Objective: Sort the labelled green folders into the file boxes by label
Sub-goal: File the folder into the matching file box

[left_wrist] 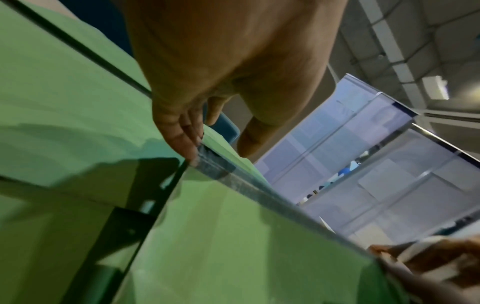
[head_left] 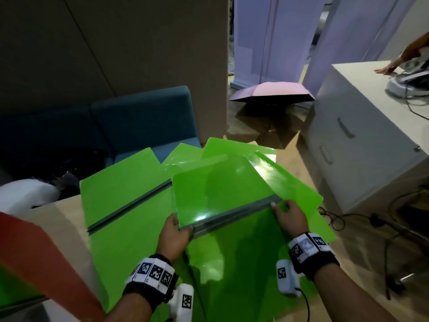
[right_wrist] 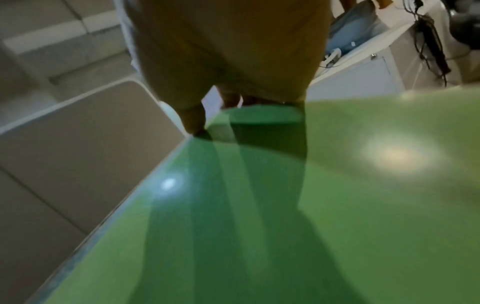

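Glossy green folder [head_left: 220, 191], grey spine toward you, lifted over the spread pile [head_left: 130, 205].
Your left hand [head_left: 173, 233] and right hand [head_left: 289, 218] pinch its near corners; floor lies open to the right.

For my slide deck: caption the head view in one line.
Both hands, left hand and right hand, lift one green folder by its grey spine from a spread of folders.

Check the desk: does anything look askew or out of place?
Yes. The glossy green plastic folders lie fanned at clashing angles, some overhanging the desk's far edge. Both hands, left and right, grip the top green folder by its grey spine.
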Available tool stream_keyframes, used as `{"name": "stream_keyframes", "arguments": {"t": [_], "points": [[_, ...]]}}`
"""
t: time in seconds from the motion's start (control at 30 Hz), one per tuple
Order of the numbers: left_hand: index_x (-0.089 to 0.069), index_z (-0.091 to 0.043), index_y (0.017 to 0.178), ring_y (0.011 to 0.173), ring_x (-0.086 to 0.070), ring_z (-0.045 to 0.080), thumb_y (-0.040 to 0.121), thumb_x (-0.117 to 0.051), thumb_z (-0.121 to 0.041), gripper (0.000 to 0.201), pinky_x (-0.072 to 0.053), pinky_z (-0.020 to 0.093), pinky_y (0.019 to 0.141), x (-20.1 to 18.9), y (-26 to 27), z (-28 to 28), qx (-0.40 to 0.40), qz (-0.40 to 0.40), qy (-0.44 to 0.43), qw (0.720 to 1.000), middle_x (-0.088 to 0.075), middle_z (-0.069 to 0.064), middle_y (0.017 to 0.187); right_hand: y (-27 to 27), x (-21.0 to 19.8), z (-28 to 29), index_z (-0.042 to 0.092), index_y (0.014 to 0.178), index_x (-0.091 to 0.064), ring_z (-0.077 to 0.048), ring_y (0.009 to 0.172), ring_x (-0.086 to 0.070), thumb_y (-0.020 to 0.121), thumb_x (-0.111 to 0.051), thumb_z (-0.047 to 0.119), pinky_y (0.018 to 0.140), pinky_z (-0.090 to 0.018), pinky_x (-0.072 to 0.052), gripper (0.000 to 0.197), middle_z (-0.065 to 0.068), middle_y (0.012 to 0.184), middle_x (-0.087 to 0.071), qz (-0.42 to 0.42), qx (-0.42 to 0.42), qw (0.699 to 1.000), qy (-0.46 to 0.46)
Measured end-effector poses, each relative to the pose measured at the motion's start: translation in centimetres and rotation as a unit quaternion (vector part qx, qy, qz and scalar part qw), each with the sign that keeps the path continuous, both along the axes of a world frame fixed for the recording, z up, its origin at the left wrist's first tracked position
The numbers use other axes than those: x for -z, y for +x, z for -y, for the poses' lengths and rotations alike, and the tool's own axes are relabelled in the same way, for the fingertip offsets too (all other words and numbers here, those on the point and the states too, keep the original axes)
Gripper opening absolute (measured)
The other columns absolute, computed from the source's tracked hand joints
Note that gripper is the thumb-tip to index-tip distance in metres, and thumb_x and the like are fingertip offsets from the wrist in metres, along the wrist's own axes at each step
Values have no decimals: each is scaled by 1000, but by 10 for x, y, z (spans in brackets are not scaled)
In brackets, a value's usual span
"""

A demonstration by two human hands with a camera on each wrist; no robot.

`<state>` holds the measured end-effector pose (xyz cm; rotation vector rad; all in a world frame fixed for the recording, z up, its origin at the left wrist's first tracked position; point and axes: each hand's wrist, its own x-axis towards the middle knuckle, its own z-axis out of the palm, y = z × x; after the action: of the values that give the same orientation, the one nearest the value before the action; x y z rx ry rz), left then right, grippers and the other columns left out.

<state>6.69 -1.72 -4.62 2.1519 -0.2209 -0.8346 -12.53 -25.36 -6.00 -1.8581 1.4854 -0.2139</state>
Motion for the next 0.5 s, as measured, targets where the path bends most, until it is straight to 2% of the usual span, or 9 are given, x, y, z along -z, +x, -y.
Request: {"name": "stream_keyframes", "arguments": {"t": [0.07,0.1,0.13,0.17,0.23,0.3,0.33,0.4,0.5], "points": [[-27,-16,149,138,-33,31,85,-69,-17,76,-34,47,112,-5,1,0,18,62,16,998,-29,10,155,6,-19,-5,9,107,-61,-30,102,-59,94,-56,34,71,-30,-44,29,-10,101,-63,152,34,988,-8],[-27,-19,149,142,-27,30,86,-69,-23,76,-30,48,114,-10,0,1,50,115,35,992,-24,7,157,9,-31,-9,14,94,-62,-27,92,-59,94,-56,30,64,-27,-41,17,-4,89,-62,212,26,977,-15],[-27,-23,149,144,-19,27,86,-67,-31,75,-25,49,115,-18,-4,0,86,169,43,981,-17,1,160,12,-42,-13,19,86,-61,-23,83,-59,94,-57,27,61,-26,-39,12,-1,82,-61,255,5,967,-29],[-26,-28,149,145,-13,21,87,-65,-39,74,-21,50,115,-28,-9,1,122,208,30,970,-10,-6,160,15,-51,-17,21,83,-61,-20,78,-58,93,-58,25,61,-24,-40,12,0,79,-62,280,-24,958,-48],[-21,-35,149,142,-8,7,87,-58,-51,74,-16,46,115,-52,-22,5,201,245,-18,948,-6,-19,157,24,-70,-25,18,87,-64,-16,77,-59,92,-61,23,64,-17,-42,7,-1,81,-65,300,-72,947,-95],[-12,-41,149,143,-6,3,88,-55,-54,76,-12,42,117,-72,-37,12,281,288,-24,915,-2,-24,156,35,-91,-33,15,91,-66,-14,78,-59,90,-63,22,66,-10,-40,8,0,84,-65,310,-108,932,-155],[-11,-43,149,144,-6,4,88,-56,-54,77,-11,41,117,-79,-42,15,304,313,-32,899,0,-24,157,41,-102,-37,15,92,-65,-13,79,-58,90,-63,25,68,-11,-40,10,1,85,-64,319,-126,922,-177],[-21,-45,147,143,-13,6,86,-59,-52,72,-18,40,117,-91,-49,14,296,335,-91,890,-7,-23,156,49,-124,-48,20,89,-61,-12,79,-55,87,-60,33,71,-20,-42,13,3,84,-59,350,-168,898,-205],[-38,-44,134,132,-36,2,86,-62,-44,53,-42,37,108,-114,-49,3,215,254,-220,917,-32,-25,146,54,-149,-59,27,92,-55,-13,83,-51,79,-63,40,71,-33,-45,20,8,90,-54,360,-230,856,-291]]}}
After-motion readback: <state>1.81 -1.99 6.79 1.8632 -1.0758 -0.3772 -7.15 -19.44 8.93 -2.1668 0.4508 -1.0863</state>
